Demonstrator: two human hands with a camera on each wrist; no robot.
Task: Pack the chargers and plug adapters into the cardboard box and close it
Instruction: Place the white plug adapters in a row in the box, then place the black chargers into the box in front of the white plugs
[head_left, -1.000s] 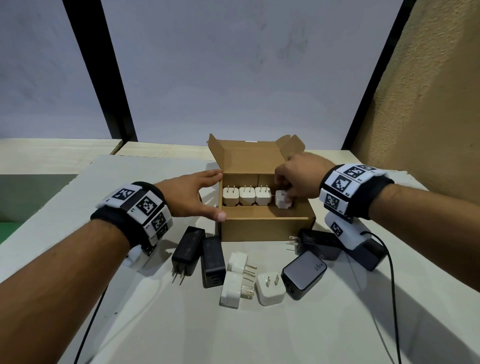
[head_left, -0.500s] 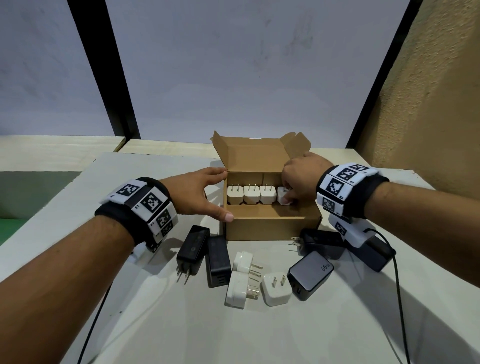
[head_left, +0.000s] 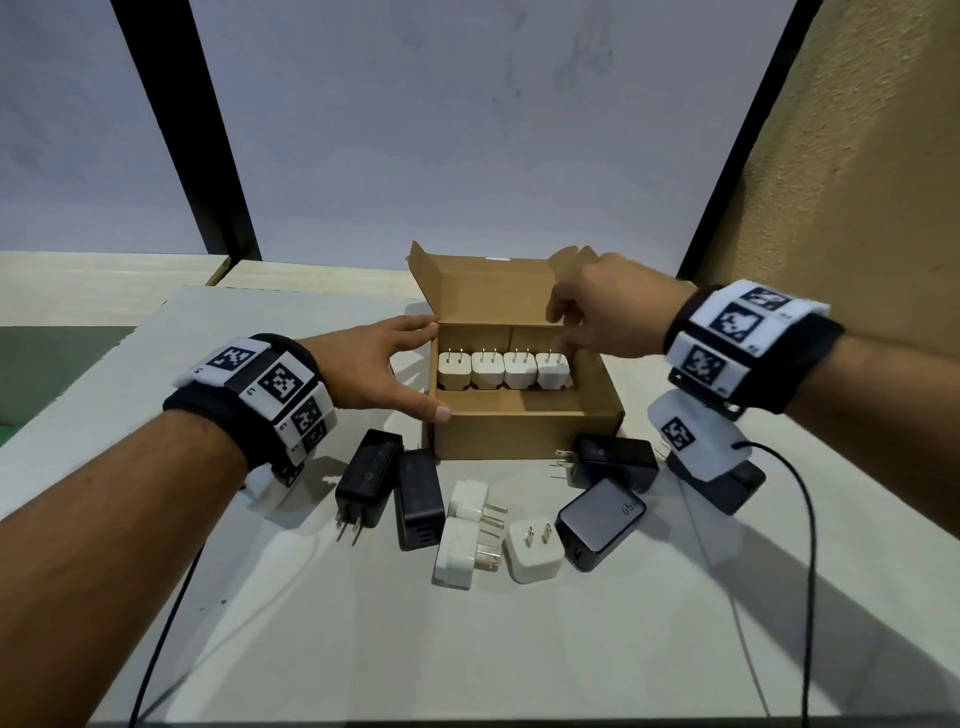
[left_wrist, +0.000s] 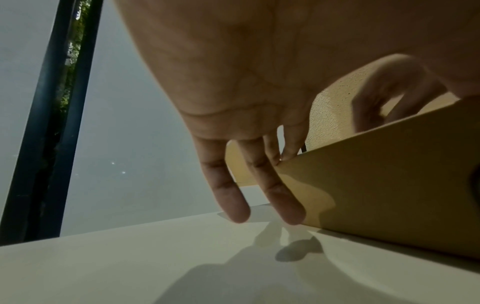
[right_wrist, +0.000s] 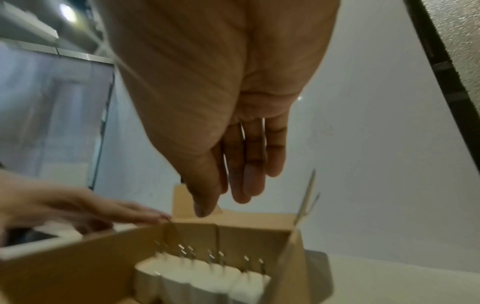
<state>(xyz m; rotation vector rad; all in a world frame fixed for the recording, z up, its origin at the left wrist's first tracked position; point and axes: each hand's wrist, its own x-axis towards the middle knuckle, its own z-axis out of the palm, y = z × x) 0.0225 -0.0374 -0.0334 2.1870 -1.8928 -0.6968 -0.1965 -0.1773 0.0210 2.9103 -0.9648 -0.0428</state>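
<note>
- The cardboard box (head_left: 524, 428) sits open on the table (head_left: 363, 649), lid flap up; closing is not yet done.
- Four black chargers (head_left: 369, 470) and three white adapters (head_left: 534, 551) lie in front of the box, unpacked.
- Four white adapters (head_left: 503, 369) stand in a row inside, prongs up.
- The left hand (head_left: 374, 366) rests flat-fingered against the box's left wall.
- The right hand (head_left: 605, 317) hovers over the row, fingers relaxed, holding nothing.
</note>
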